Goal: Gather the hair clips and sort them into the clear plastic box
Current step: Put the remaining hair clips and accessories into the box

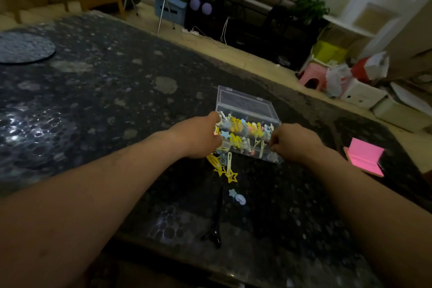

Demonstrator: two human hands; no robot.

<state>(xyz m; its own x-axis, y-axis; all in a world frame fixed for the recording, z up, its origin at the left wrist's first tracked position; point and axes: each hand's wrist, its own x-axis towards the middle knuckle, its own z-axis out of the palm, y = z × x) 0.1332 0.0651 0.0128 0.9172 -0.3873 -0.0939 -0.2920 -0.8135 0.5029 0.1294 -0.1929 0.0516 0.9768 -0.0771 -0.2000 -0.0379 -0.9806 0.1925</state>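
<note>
While both my arms reach out over the dark spotty table (105,100), the clear plastic box (272,158) sits in the middle, between my two hands. Its lid (243,100) is open and leans back, away from me. Lots of hair clips (243,131) fill the box, yellow, blue and pink ones. My left hand (198,138) grips the left end of the box, with curled fingers and the thumb up by the rim. My right hand (294,142) is curled tight at the right end, touching the front wall, but I cannot tell if it pinches a clip or the box. Two yellow star clips (231,176) lie on the table just in front of the box. Closer to me are a small blue star clip (232,192), a purple clip (240,199) and a long black clip (217,224). A pink pad (365,155) lies off to the right.
</note>
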